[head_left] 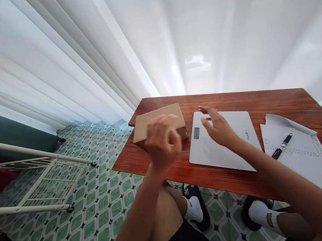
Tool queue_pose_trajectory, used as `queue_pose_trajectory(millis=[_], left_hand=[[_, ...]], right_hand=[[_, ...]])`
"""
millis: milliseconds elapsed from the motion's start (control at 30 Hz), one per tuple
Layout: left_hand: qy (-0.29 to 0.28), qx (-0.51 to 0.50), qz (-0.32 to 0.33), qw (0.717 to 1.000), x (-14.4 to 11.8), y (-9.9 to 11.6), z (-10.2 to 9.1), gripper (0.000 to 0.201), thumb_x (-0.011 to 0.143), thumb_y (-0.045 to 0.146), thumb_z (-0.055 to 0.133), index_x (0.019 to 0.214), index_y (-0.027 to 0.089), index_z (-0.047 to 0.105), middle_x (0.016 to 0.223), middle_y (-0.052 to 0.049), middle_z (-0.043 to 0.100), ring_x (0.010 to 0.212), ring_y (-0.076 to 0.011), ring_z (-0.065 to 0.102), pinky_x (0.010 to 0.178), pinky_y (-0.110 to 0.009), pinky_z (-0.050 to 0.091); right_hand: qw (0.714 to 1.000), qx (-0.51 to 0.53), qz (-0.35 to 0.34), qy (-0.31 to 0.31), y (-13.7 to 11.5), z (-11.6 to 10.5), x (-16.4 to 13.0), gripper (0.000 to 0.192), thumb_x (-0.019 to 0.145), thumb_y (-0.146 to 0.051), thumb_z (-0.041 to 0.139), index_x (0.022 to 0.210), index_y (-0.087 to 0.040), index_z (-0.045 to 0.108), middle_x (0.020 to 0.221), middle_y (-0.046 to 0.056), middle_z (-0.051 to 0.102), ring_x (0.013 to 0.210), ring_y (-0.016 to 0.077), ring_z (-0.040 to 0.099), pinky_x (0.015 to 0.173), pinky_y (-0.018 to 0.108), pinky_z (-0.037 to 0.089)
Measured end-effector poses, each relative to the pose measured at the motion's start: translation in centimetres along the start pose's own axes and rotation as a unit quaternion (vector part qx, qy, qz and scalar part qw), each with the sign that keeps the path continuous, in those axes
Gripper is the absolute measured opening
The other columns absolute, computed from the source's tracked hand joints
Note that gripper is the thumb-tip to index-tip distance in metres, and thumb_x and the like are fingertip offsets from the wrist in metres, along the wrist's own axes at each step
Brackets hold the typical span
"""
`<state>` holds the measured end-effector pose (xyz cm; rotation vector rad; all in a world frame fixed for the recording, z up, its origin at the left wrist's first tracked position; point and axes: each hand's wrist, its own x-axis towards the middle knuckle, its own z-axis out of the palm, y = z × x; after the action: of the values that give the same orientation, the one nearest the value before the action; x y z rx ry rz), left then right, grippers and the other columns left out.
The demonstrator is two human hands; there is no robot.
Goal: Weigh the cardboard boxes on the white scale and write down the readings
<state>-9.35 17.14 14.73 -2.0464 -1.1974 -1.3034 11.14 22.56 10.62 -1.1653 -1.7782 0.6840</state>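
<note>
My left hand (163, 139) is smeared by motion in front of a brown cardboard box (156, 115) on the left end of the table. Its fingers bend over toward the right, and whether they touch the box I cannot tell. Over a flat white digital scale (225, 156) is my right hand (216, 124), thumb and fingers apart with nothing between them. The scale has a small grey display (196, 133) near its left edge and dark lettering at the right. Part of its top side is hidden by my right hand and forearm.
White papers (301, 171) with handwriting lie on the right of the reddish-brown wooden table (233, 99), a black pen (282, 147) on top. White curtains (152, 41) hang behind. A white metal rack (40, 179) on wheels stands on the tiled floor at left.
</note>
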Motion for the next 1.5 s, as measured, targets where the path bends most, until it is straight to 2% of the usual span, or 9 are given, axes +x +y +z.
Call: queue_pose_trajectory(millis=[67, 200, 300, 400, 633, 967, 1100, 1333, 1500], left_hand=[[0.058, 0.048, -0.083, 0.994, -0.9, -3.2, -0.9, 0.030, 0.095, 0.018, 0.047, 0.119, 0.017, 0.065, 0.119, -0.011, 0.072, 0.119, -0.0253, 0.064, 0.111, -0.046, 0.045], [0.100, 0.040, -0.259, 0.960, -4.0, -8.4, -0.6, 0.044, 0.089, 0.023, 0.050, 0.131, 0.014, 0.064, 0.137, -0.015, 0.065, 0.132, -0.0277, 0.056, 0.119, -0.047, 0.038], [0.105, -0.113, -0.472, 0.868, -5.4, -10.4, 0.3, 0.055, 0.091, 0.030, 0.050, 0.144, 0.013, 0.056, 0.153, -0.014, 0.053, 0.143, -0.0250, 0.049, 0.121, -0.039, 0.037], [0.132, -0.208, -0.570, 0.784, -5.7, -10.7, 0.7, 0.056, 0.093, 0.033, 0.052, 0.146, 0.014, 0.055, 0.153, -0.013, 0.054, 0.143, -0.0221, 0.050, 0.119, -0.032, 0.039], [0.152, -0.257, -0.602, 0.741, -5.9, -10.4, 0.6, 0.051, 0.074, 0.029, 0.069, 0.124, 0.016, 0.070, 0.140, -0.009, 0.065, 0.133, -0.0267, 0.057, 0.117, -0.037, 0.043], [0.188, -0.319, -0.599, 0.710, -6.5, -11.3, 1.2, 0.050, 0.062, 0.030, 0.072, 0.111, 0.018, 0.078, 0.122, -0.005, 0.073, 0.115, -0.0247, 0.063, 0.110, -0.038, 0.046], [0.187, -0.313, -0.591, 0.719, -6.4, -11.2, 1.0, 0.049, 0.062, 0.031, 0.071, 0.109, 0.016, 0.077, 0.122, -0.008, 0.071, 0.118, -0.0258, 0.061, 0.109, -0.036, 0.047], [0.195, -0.315, -0.558, 0.742, -6.2, -10.8, 0.4, 0.048, 0.068, 0.032, 0.071, 0.112, 0.016, 0.075, 0.126, -0.008, 0.071, 0.121, -0.0253, 0.061, 0.111, -0.035, 0.045], [0.175, -0.311, -0.518, 0.778, -5.8, -9.3, 0.1, 0.052, 0.075, 0.033, 0.069, 0.124, 0.016, 0.072, 0.136, -0.008, 0.067, 0.134, -0.0270, 0.056, 0.118, -0.037, 0.041]], right_hand=[[0.997, 0.047, 0.052, -0.036, -0.4, 2.2, 1.2, 0.056, 0.101, -0.046, 0.046, 0.154, -0.026, 0.045, 0.158, 0.013, 0.051, 0.149, 0.0323, 0.046, 0.120, 0.058, 0.040], [0.978, 0.087, 0.167, -0.092, -1.2, 5.0, 2.4, 0.079, 0.100, -0.061, 0.044, 0.166, -0.022, 0.025, 0.174, 0.010, 0.023, 0.163, 0.0306, 0.017, 0.133, 0.055, 0.013], [0.968, 0.084, 0.206, -0.112, -1.7, 6.0, 2.4, 0.090, 0.100, -0.069, 0.036, 0.169, -0.014, 0.016, 0.175, 0.010, 0.016, 0.164, 0.0287, 0.010, 0.134, 0.051, 0.009], [0.963, 0.082, 0.221, -0.130, -1.7, 6.8, 2.0, 0.094, 0.100, -0.070, 0.034, 0.169, -0.010, 0.016, 0.175, 0.011, 0.016, 0.163, 0.0295, 0.014, 0.134, 0.048, 0.012], [0.965, 0.094, 0.185, -0.163, -1.7, 7.4, 1.6, 0.072, 0.106, -0.058, 0.025, 0.167, -0.020, 0.030, 0.168, 0.004, 0.039, 0.157, 0.0284, 0.034, 0.130, 0.048, 0.025], [0.970, 0.087, 0.167, -0.156, -1.9, 7.7, 1.6, 0.070, 0.108, -0.050, 0.023, 0.167, -0.013, 0.029, 0.168, 0.008, 0.038, 0.158, 0.0280, 0.031, 0.130, 0.047, 0.024], [0.969, 0.089, 0.168, -0.159, -2.0, 7.8, 1.6, 0.071, 0.107, -0.051, 0.022, 0.166, -0.012, 0.031, 0.168, 0.010, 0.039, 0.158, 0.0282, 0.031, 0.131, 0.049, 0.024], [0.971, 0.098, 0.151, -0.160, -2.8, 7.0, 0.9, 0.077, 0.107, -0.056, 0.023, 0.168, -0.010, 0.021, 0.174, 0.008, 0.022, 0.162, 0.0261, 0.020, 0.134, 0.047, 0.016], [0.977, 0.124, 0.102, -0.138, -3.0, 5.1, 0.6, 0.072, 0.106, -0.062, 0.028, 0.169, -0.027, 0.023, 0.171, 0.001, 0.033, 0.161, 0.0299, 0.024, 0.132, 0.056, 0.019]])
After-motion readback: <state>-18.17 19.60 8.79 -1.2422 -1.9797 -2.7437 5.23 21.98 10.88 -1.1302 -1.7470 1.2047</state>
